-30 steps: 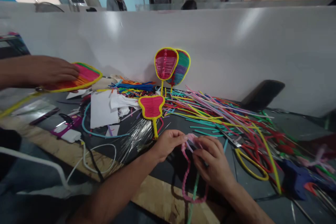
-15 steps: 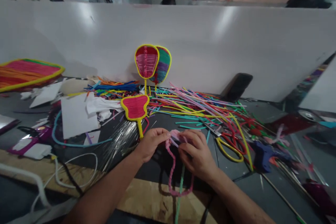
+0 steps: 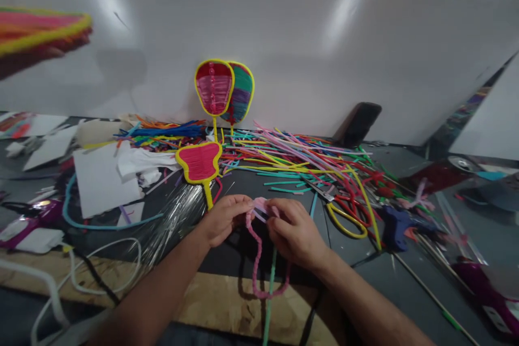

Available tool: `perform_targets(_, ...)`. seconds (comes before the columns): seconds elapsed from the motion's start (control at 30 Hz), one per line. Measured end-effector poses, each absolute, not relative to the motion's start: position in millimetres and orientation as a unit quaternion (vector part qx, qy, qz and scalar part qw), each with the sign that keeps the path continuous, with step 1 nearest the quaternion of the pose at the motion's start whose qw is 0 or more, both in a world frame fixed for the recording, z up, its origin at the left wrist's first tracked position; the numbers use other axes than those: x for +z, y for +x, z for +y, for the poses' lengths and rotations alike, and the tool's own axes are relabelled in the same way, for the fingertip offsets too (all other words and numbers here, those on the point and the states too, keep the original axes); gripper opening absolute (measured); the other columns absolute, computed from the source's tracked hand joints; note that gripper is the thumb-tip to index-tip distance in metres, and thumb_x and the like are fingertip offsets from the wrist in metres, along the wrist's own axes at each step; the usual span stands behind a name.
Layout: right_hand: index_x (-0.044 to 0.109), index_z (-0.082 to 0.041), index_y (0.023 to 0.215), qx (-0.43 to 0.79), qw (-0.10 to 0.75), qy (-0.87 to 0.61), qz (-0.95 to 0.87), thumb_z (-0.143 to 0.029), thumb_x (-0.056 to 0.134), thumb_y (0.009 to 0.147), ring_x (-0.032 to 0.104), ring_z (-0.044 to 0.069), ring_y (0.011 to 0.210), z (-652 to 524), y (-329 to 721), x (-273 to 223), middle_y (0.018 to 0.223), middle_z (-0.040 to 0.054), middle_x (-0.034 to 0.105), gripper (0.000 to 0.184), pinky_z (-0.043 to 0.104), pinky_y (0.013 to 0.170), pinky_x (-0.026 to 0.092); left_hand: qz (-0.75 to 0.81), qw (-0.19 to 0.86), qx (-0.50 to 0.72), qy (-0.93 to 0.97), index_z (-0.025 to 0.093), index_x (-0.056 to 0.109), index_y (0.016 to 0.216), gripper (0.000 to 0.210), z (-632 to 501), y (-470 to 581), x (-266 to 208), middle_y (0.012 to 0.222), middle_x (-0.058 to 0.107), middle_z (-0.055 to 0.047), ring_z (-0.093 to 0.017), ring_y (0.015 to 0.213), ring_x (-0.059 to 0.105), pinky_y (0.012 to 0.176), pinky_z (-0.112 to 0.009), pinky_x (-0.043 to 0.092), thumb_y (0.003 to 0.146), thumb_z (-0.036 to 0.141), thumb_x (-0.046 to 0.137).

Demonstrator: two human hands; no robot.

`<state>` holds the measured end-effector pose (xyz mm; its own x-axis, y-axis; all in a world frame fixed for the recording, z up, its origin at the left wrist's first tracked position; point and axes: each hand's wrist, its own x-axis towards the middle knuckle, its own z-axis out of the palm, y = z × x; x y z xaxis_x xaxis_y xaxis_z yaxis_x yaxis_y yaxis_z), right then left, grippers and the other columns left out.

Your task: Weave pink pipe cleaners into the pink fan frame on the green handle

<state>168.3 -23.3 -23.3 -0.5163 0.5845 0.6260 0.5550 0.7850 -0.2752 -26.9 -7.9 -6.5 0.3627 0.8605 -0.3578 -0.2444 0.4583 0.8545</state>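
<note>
My left hand [image 3: 227, 218] is closed, thumb and finger pinching the upper left of a loop of twisted pink pipe cleaner [image 3: 256, 259]. On the other side, my right hand [image 3: 299, 233] is closed with bent fingers on the loop's upper right. A pale lilac strand [image 3: 263, 215] crosses between the hands at the top. The rest of the loop hangs down over the table's front edge. A light green stem [image 3: 269, 303] runs down past the loop's bottom; its upper end is hidden by my right hand. Just beyond my left hand lies a pink fan-shaped piece [image 3: 199, 163] with a yellow rim.
Two rimmed fans [image 3: 214, 87] lean on the white partition [image 3: 300, 54]. Coloured pipe cleaners [image 3: 284, 154], scissors [image 3: 346, 221], a blue glue gun [image 3: 395, 227] and a phone [image 3: 360, 124] lie around. At upper left another person's hand [image 3: 30, 58] holds a large striped piece [image 3: 44, 30].
The large striped piece at left has risen off the table in another person's hand. My view has shifted slightly. Both my hands keep their hold on the pink loop.
</note>
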Motion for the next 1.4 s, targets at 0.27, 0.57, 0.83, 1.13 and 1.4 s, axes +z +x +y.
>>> perform_targets(0.27, 0.061, -0.019, 0.079, 0.016, 0.35, -0.314, -0.882, -0.01, 0.05, 0.081, 0.054, 0.019, 0.095, -23, 169, -23, 0.106, 0.0093, 0.061, 0.014, 0.035, 0.079, 0.043, 0.443, 0.714, 0.372, 0.394, 0.013, 0.06, 0.062, 0.026, -7, -24, -3, 0.055, 0.055, 0.002, -0.007, 0.051, 0.045, 0.054, -0.019, 0.035, 0.067, 0.035, 0.073)
perform_targets(0.57, 0.059, -0.022, 0.098, 0.208, 0.531, -0.452, -0.686, -0.028, 0.049, 0.087, 0.056, 0.021, 0.1, -8, 192, -15, 0.103, 0.0083, 0.061, 0.017, 0.04, 0.088, 0.043, 0.464, 0.673, 0.393, 0.421, 0.014, 0.061, 0.06, 0.027, 2, -40, 1, 0.053, 0.056, 0.003, -0.007, 0.052, 0.047, 0.055, -0.02, 0.036, 0.063, 0.036, 0.074)
perform_targets(0.83, 0.065, -0.019, 0.097, 0.51, 0.425, -0.502, -0.554, -0.06, 0.043, 0.084, 0.059, 0.019, 0.085, 5, 206, -18, 0.094, 0.0057, 0.066, 0.048, 0.031, 0.074, 0.047, 0.468, 0.657, 0.425, 0.41, 0.014, 0.062, 0.063, 0.023, 8, -47, -2, 0.055, 0.055, 0.002, -0.007, 0.053, 0.046, 0.055, -0.018, 0.038, 0.064, 0.034, 0.074)
perform_targets(1.13, 0.062, -0.02, 0.105, 0.563, 0.4, -0.446, -0.569, -0.056, 0.053, 0.081, 0.061, 0.015, 0.071, 3, 202, -13, 0.079, 0.002, 0.064, 0.045, 0.03, 0.069, 0.051, 0.488, 0.635, 0.432, 0.415, 0.014, 0.061, 0.062, 0.026, 12, -46, -3, 0.058, 0.056, 0.001, -0.009, 0.055, 0.047, 0.056, -0.02, 0.038, 0.064, 0.037, 0.073)
perform_targets(1.4, 0.061, -0.018, 0.106, 0.599, 0.373, -0.458, -0.54, -0.054, 0.055, 0.08, 0.063, 0.015, 0.074, 11, 216, -13, 0.087, 0.0046, 0.066, 0.046, 0.032, 0.071, 0.053, 0.475, 0.646, 0.44, 0.404, 0.014, 0.059, 0.062, 0.026, 13, -49, -3, 0.056, 0.054, 0.002, -0.007, 0.054, 0.046, 0.057, -0.019, 0.038, 0.065, 0.037, 0.072)
